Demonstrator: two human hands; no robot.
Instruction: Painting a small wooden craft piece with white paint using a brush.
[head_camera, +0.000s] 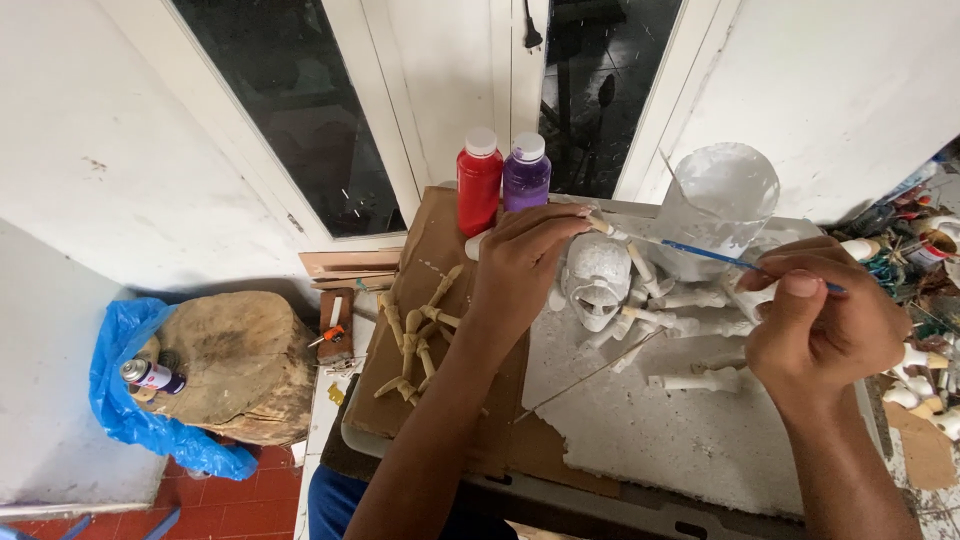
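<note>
Nearest the camera, two forearms reach up over a white foam slab (640, 430) that lies on the counter (600, 500). The right hand (815, 325) is closed around a thin blue-handled brush (715, 255), pinching it between thumb and fingers, with the brush pointing left toward a white-painted skull figure (597, 280). The left hand (520, 270) curls over the skull's top, its fingertips gripping a small white-painted limb piece (600, 226) just above the head. The skull lies on the slab between the two hands, with white-painted jointed limbs (680, 300) spread to its right. Left of the left forearm, unpainted wooden limb parts (415, 335) rest on a brown cardboard sheet (430, 260). Farther back stand a red paint bottle (479, 180) and a purple paint bottle (526, 172), side by side, and a white-coated plastic cup (715, 205) near the wall.
</note>
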